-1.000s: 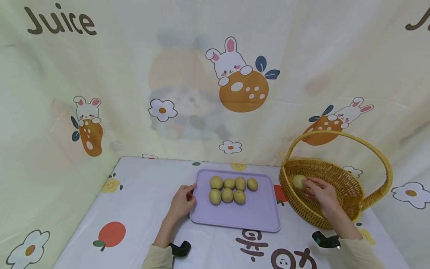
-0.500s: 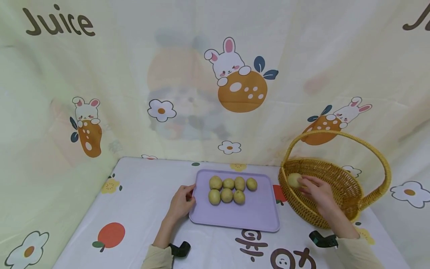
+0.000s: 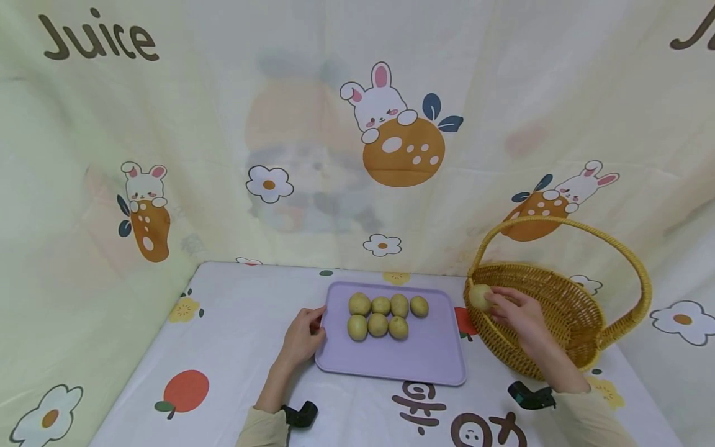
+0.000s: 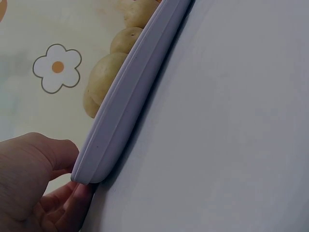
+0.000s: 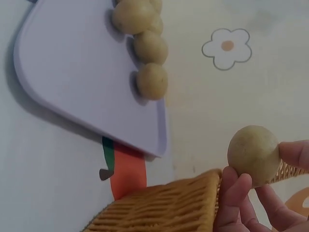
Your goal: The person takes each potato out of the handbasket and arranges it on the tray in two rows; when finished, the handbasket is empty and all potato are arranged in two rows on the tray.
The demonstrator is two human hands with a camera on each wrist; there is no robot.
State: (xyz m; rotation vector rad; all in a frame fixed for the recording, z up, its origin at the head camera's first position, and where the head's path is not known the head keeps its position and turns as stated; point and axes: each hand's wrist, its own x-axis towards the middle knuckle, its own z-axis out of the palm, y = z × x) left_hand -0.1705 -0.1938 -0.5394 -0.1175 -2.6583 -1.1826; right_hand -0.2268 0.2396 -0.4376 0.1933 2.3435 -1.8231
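My right hand (image 3: 522,316) pinches a round, yellowish potato (image 5: 253,154) between thumb and fingertips. In the head view, this potato overlaps the left rim of a brown wicker basket (image 3: 494,341). A lilac tray (image 3: 385,363) lies in the middle of the table, bearing several similar potatoes (image 3: 378,324) in two rows toward its back. My left hand (image 3: 303,336) grips the tray's left edge, thumb at the rim and fingers underneath, as the left wrist view shows.
A tall arched handle (image 3: 564,220) rises over the basket, at the right of the table. Behind the table hangs a patterned cloth (image 3: 318,248) with printed rabbits and flowers. A printed white cloth (image 3: 240,360) covers the tabletop.
My right hand has moved left with the potato, from over the basket's inside to its left rim. My left hand and the tray stay in place.
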